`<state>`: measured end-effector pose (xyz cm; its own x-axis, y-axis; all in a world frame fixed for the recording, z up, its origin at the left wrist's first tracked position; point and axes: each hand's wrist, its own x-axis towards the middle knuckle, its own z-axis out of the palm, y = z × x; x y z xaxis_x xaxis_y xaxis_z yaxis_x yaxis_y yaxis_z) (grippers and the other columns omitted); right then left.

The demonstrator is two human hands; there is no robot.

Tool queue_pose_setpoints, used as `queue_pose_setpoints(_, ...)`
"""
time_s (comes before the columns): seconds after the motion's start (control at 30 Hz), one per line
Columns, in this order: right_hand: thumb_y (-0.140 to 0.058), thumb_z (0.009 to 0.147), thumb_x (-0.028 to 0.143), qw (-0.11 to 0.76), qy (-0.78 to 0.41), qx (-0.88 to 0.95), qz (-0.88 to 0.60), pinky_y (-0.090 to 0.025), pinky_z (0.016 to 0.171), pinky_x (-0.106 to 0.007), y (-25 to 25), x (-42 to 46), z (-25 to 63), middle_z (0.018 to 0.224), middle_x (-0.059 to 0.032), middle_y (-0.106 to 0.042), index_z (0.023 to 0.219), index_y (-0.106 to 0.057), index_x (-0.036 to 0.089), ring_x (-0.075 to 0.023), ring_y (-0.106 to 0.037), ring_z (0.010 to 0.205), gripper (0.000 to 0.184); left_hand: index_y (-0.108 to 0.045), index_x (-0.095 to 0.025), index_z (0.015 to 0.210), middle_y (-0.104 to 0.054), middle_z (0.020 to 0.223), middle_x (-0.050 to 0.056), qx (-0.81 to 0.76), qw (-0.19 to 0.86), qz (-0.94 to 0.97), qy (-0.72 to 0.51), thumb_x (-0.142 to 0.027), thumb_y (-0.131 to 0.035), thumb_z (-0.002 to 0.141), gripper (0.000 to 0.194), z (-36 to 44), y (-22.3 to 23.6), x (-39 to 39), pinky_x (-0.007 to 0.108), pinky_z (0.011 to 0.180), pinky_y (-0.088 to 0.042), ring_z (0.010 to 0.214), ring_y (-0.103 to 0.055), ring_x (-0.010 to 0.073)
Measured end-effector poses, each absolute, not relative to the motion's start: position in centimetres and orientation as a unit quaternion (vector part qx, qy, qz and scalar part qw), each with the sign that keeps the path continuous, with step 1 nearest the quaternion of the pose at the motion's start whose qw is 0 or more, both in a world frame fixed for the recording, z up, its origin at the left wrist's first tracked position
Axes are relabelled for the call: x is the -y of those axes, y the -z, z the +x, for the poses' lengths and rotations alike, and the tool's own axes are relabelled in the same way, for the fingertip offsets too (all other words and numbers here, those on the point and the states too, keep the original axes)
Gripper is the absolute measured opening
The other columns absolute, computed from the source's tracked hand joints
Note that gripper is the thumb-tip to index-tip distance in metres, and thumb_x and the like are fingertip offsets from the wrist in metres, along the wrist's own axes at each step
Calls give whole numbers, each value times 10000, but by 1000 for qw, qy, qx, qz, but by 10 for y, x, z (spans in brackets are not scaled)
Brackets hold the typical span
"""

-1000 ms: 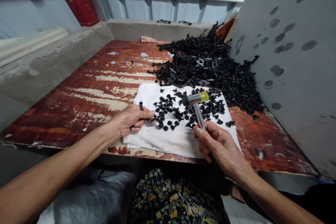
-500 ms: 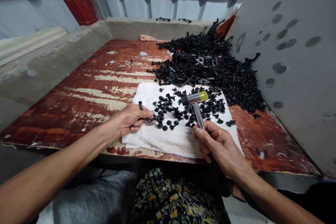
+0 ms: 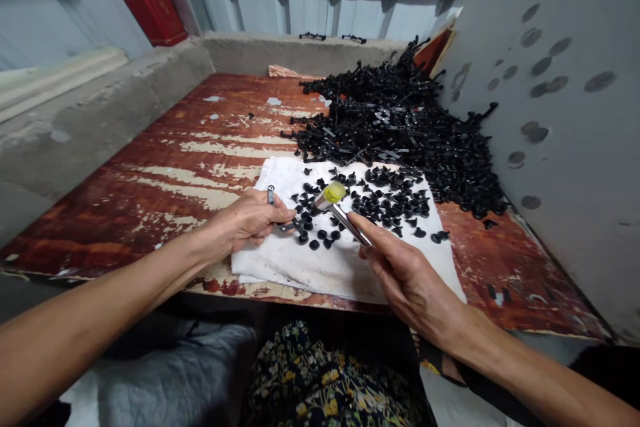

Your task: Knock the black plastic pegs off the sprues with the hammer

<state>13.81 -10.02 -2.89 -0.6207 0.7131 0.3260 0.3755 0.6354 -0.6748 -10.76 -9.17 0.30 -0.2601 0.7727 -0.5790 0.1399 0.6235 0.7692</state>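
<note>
My left hand (image 3: 255, 219) is closed around a small black bracket-like part (image 3: 271, 195), whose ends stick out above the fingers and beside the thumb. A mallet (image 3: 353, 225) with a metal handle, a dark face and a yellow face is gripped in my right hand (image 3: 400, 263). Its head tilts down to the left, over loose black parts near my left fingertips; whether it touches anything I cannot tell. Several small black round-headed pieces (image 3: 385, 203) lie scattered on a folded white cloth (image 3: 300, 273) beneath both hands.
A big heap of black parts (image 3: 395, 120) covers the back right of the worn red-brown table (image 3: 165, 167). To the right rises a grey spotted panel (image 3: 555, 147). Low concrete ledges (image 3: 135, 100) border the left and back, with a red box (image 3: 155, 13) at the corner.
The mallet has swung left and down, its head now close to my left hand. My left hand has stayed in place, with the black bracket-like part turned slightly.
</note>
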Motion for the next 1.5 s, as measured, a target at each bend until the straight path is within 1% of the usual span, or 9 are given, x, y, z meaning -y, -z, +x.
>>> queue_pose_setpoints(0.2,-358,845,20,251,-169,912,-279,-517,546,-292,28,99,137,860,-69,-581,1519,-325,183,-152,-506,607,694,-507,-166,604,-339,330,-91,-736,524,324,-280,-150,-673,815,270,-108,-5,89,154,311,-131,272,-214,23)
queue_pose_setpoints(0.43,-348,861,10,271,-168,903,-286,-541,592,-289,22,107,139,892,-71,-573,1568,-197,217,-168,-533,680,752,-494,-177,611,-331,340,-93,-717,546,322,-289,-149,-670,808,265,-111,0,91,159,317,-126,283,-214,28)
queue_pose_setpoints(0.57,-380,805,9,231,-172,918,-274,-512,495,-267,25,107,139,840,-40,-555,1541,-281,241,-136,-471,554,778,-507,-173,628,-408,372,-74,-726,533,326,-287,-168,-670,813,246,-111,2,90,154,307,-132,283,-220,25)
queue_pose_setpoints(0.7,-354,856,-12,291,-168,898,-284,-545,599,-290,24,108,139,892,-57,-561,1571,-157,260,-152,-533,659,790,-496,-175,611,-330,331,-93,-714,545,329,-294,-149,-663,810,261,-112,3,90,150,306,-116,272,-199,26)
queue_pose_setpoints(0.83,-369,802,-8,209,-172,926,-264,-534,530,-286,22,108,141,888,-65,-567,1549,-244,214,-142,-508,577,790,-500,-169,616,-441,380,-61,-720,536,328,-295,-151,-661,812,255,-113,4,91,153,300,-120,273,-216,22)
queue_pose_setpoints(1.03,-372,791,-14,213,-164,920,-285,-532,523,-264,23,104,137,835,-47,-585,1539,-291,196,-127,-498,540,781,-503,-163,609,-414,399,-60,-719,539,332,-285,-170,-674,803,258,-112,6,90,156,315,-121,298,-254,27)
queue_pose_setpoints(1.1,-377,809,7,204,-184,918,-285,-558,561,-278,23,102,135,838,-58,-625,1508,-365,178,-132,-541,565,719,-513,-162,634,-445,423,-44,-722,532,344,-278,-221,-663,822,248,-114,3,90,156,317,-138,314,-285,34)
queue_pose_setpoints(1.23,-386,925,86,309,-254,860,-317,-580,845,-347,22,102,138,1143,-103,-682,1468,-440,227,-189,-664,994,563,-486,-162,700,-589,594,14,-707,510,372,-318,-333,-574,885,267,-124,-10,99,148,342,-188,369,-318,25)
queue_pose_setpoints(1.5,-439,966,232,312,-339,786,-412,-579,816,-288,36,111,156,1268,-121,-658,1421,-501,187,-151,-704,893,462,-526,-165,833,-478,647,-47,-592,610,491,-192,-707,-620,702,565,-112,3,143,179,430,-268,483,-376,56)
